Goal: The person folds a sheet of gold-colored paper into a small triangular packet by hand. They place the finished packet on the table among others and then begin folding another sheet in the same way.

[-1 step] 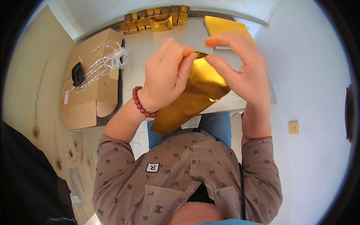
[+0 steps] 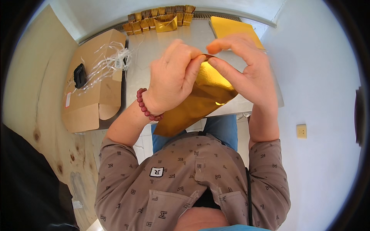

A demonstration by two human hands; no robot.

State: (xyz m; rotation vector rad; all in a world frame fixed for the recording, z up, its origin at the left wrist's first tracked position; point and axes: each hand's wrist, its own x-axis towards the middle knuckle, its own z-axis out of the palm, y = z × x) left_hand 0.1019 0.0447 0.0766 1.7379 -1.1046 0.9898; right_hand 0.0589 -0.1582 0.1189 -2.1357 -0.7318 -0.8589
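A shiny gold foil sheet point(image 2: 189, 109) hangs at a slant in front of me, its lower corner down over my lap. My left hand point(image 2: 168, 75), with a dark red bead bracelet point(image 2: 143, 104) on the wrist, pinches the sheet's top corner between thumb and forefinger. Close beside it, my right hand point(image 2: 252, 75) curves with thumb and forefinger apart. That thumb touches the sheet's top edge, while the forefinger arches above it with a small gap.
A metal table point(image 2: 140, 50) bears a stack of gold sheets point(image 2: 233, 29) at the far right. Several gold-wrapped, brush-like bundles point(image 2: 144, 25) line its back. A cardboard box point(image 2: 90, 98) at left carries clear plastic strips point(image 2: 111, 57) and a black tray-like piece point(image 2: 79, 76). A wall socket point(image 2: 301, 131) is at right.
My right hand has shifted slightly left, its forefinger and thumb nearer my left fingertips. The top edge of the foil sheet has tipped a little; my left hand has barely moved.
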